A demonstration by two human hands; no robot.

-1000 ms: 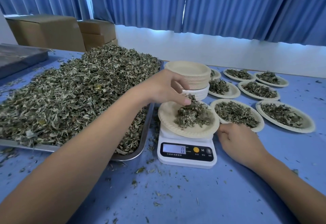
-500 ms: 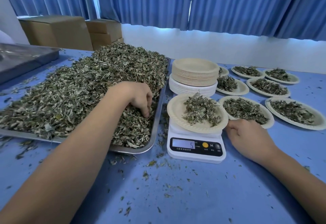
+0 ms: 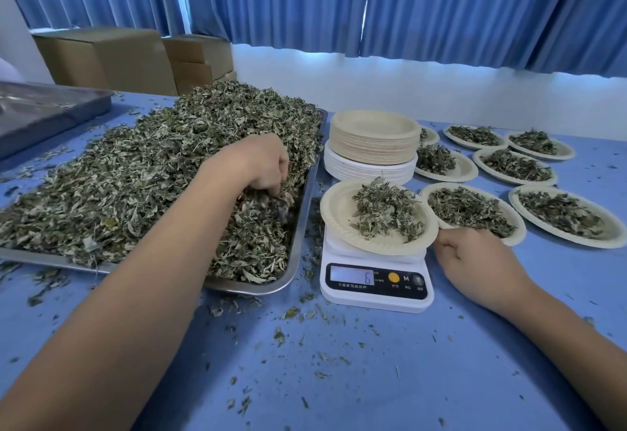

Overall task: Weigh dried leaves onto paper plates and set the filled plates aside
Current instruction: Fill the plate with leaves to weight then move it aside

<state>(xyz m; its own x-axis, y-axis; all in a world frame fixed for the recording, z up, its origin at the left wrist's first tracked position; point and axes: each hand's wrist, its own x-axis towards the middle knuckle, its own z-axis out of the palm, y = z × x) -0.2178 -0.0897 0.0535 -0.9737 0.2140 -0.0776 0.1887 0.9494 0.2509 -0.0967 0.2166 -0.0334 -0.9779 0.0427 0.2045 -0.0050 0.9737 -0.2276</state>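
The left hand (image 3: 261,165) digs into the dried leaves (image 3: 135,176) heaped in the metal tray (image 3: 298,244), its fingers curled around a pinch of them. The right hand (image 3: 475,261) rests loosely curled on the blue worktop (image 3: 373,362), holding nothing, just beside the scale (image 3: 376,284). On the scale sits a paper plate (image 3: 339,213) with a small pile of leaves. The filled plates (image 3: 464,171) lie to the right, and a stack of plates (image 3: 373,145) stands behind the scale.
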